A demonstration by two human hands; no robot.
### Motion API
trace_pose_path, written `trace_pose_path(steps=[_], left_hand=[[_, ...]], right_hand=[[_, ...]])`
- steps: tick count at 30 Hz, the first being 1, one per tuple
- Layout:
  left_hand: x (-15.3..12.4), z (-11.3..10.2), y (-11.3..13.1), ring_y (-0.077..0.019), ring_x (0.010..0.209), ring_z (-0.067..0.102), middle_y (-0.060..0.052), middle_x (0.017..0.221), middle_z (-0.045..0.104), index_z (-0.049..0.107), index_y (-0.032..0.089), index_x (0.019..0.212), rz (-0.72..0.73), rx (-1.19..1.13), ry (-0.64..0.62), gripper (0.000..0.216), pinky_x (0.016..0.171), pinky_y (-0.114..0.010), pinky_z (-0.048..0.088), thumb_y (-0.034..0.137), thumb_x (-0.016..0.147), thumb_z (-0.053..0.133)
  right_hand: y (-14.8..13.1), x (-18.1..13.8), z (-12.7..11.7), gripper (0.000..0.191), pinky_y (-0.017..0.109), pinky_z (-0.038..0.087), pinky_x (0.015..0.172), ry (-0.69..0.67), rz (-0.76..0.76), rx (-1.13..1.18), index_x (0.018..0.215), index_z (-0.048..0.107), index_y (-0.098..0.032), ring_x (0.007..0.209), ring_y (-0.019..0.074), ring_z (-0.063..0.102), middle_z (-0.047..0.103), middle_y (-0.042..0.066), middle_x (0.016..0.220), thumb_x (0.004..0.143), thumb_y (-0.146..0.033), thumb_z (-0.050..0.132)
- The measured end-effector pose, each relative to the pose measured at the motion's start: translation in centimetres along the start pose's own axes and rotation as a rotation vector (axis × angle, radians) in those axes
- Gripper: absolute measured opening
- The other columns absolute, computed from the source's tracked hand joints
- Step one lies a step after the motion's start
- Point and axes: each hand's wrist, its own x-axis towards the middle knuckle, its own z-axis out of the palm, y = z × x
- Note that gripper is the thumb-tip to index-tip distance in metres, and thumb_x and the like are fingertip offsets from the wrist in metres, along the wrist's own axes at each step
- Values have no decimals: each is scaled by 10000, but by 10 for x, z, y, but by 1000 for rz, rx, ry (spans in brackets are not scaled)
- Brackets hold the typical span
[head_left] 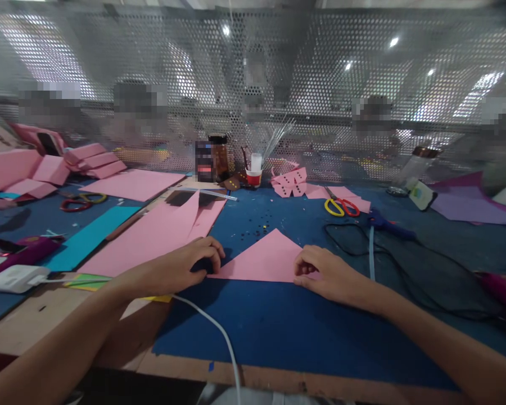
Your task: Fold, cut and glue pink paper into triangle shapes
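Note:
A pink paper folded into a triangle (268, 260) lies flat on the blue table mat (278, 326). My left hand (188, 263) rests at the triangle's left corner, fingers curled down, pinching that corner against the mat. My right hand (326, 274) presses on the triangle's right corner with fingers bent and closed over the paper edge. Both forearms reach in from the near edge.
Large pink sheets (164, 228) and a teal strip (90, 237) lie to the left. Yellow-and-red scissors (340, 206), a blue glue gun (385, 224) with black cable, a folded pink butterfly (289, 183), jars (219, 157) and a small cup (253, 177) stand behind. A white cable (219, 332) runs near me.

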Motion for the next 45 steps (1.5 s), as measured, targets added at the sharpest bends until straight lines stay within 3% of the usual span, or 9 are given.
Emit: trace_pose_path(steps=[8,17,20,26,32,39,45], left_hand=[[2,0,5,-217,1161,567,-53,1216,586,657,236,938,-2,-35,8,72,1023,-335,464,258,909,595],[1,-1,4,-201,1207,530,-32,1250,555,646,239,942,11,-31,-15,284,1056,-323,420,28,794,528],[3,0,7,-192,1176,542,-36,1216,569,650,226,902,10,-42,11,276,1033,-320,428,26,823,476],[9,8,8,-200,1006,587,-52,1082,615,651,210,928,7,-6,111,148,910,-325,474,293,958,533],[14,26,6,-209,921,571,-39,962,603,603,198,827,-15,86,237,317,835,-332,457,496,933,590],[18,32,21,-213,992,557,-50,1013,624,631,199,935,113,111,367,156,894,-341,438,343,969,582],[17,36,34,-175,969,574,-34,991,650,677,221,998,291,47,254,128,862,-287,450,209,994,549]], right_hand=[[-2,0,-1,62,312,415,807,-9,10,-1,894,643,-199,857,170,573,648,19,920,854,-223,684],[1,1,1,66,306,417,808,2,0,0,898,641,-199,856,165,572,644,13,915,851,-221,684],[1,1,1,63,304,417,810,5,-5,2,897,640,-201,860,164,573,645,13,918,851,-217,682],[2,1,2,70,304,417,806,10,-3,-11,895,645,-204,853,163,572,646,9,916,845,-225,689],[1,1,2,67,300,420,800,11,-2,-8,889,647,-198,855,162,573,644,11,910,841,-217,690],[1,2,0,69,299,413,794,5,6,-6,896,650,-201,856,164,571,646,9,914,847,-227,692],[4,1,2,82,296,404,805,22,-15,-3,897,648,-208,861,161,572,642,-1,911,837,-223,701]])
